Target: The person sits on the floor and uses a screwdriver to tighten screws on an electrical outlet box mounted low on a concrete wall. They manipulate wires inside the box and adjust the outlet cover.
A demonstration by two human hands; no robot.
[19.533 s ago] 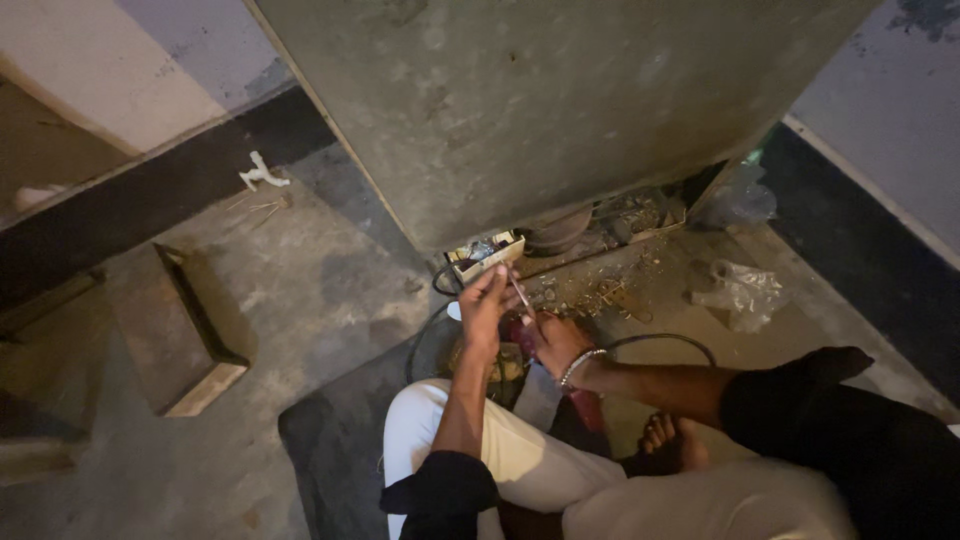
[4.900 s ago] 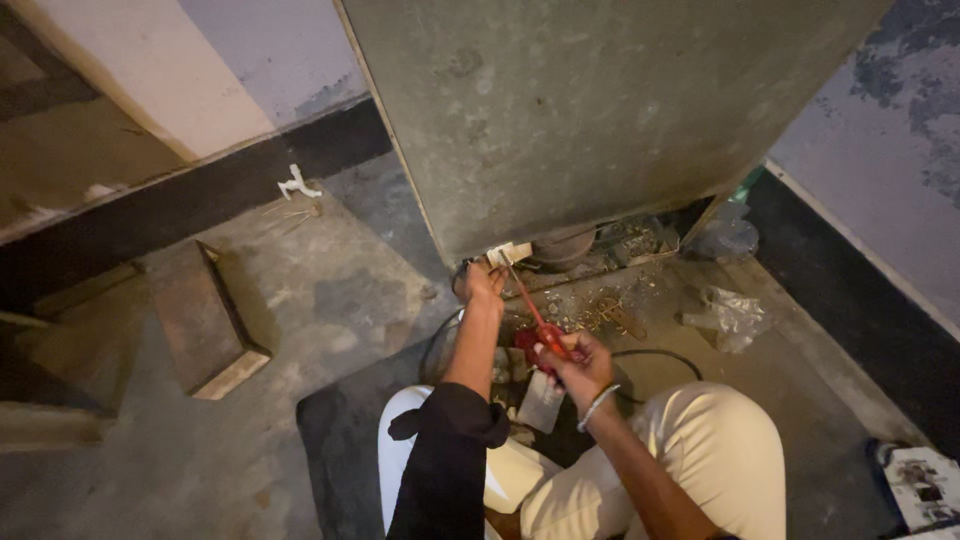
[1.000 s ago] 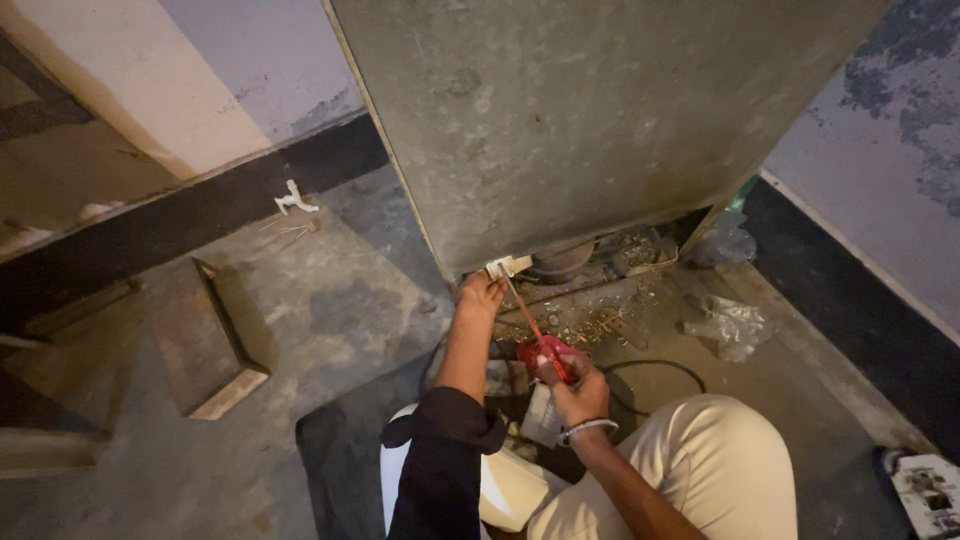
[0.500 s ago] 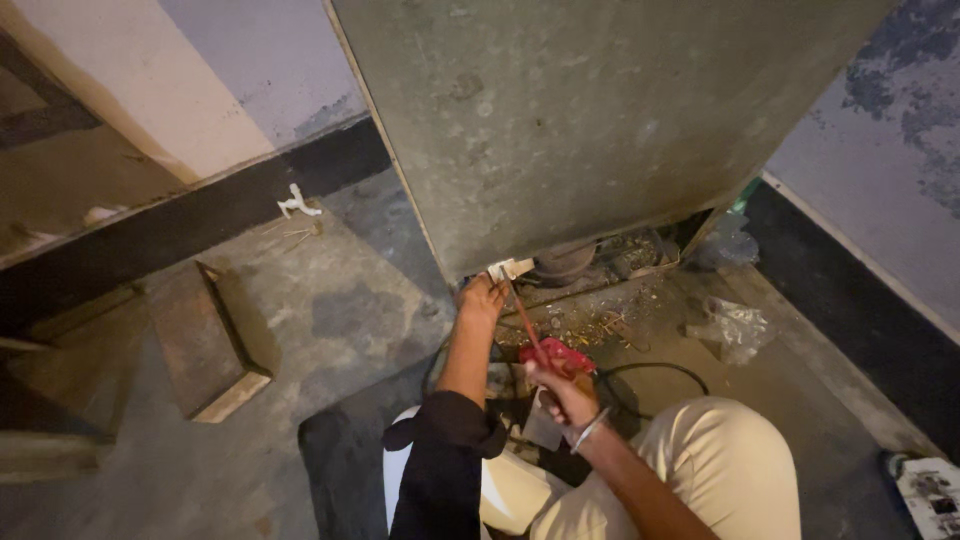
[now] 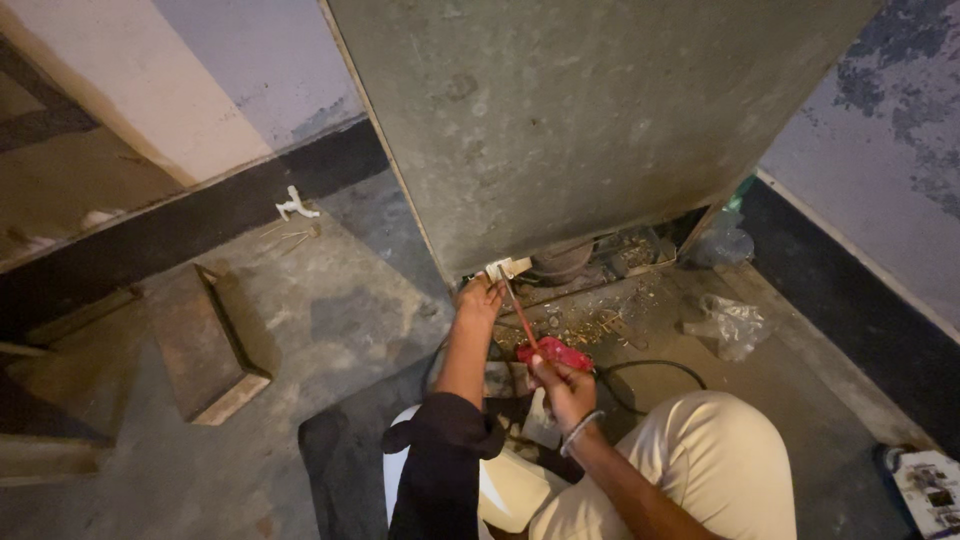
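My left hand [image 5: 478,298] reaches forward and holds a small white part [image 5: 508,268] at the bottom edge of a large grey metal cabinet [image 5: 580,110]. My right hand [image 5: 560,380] grips the red handle of a screwdriver [image 5: 553,352]; its thin shaft [image 5: 516,312] angles up to the white part beside my left fingers. A metal bangle sits on my right wrist. My knees in light trousers [image 5: 700,460] fill the bottom of the view.
Debris and small parts [image 5: 590,325] litter the floor under the cabinet. A black cable [image 5: 650,370] loops by my right knee. A crumpled clear plastic bag [image 5: 730,322] lies at right. A wooden frame [image 5: 215,345] lies on the concrete at left.
Over the last second my right hand has stayed on the red handle and shifted slightly; the shaft tip stays at the white part. My left hand has kept its hold.
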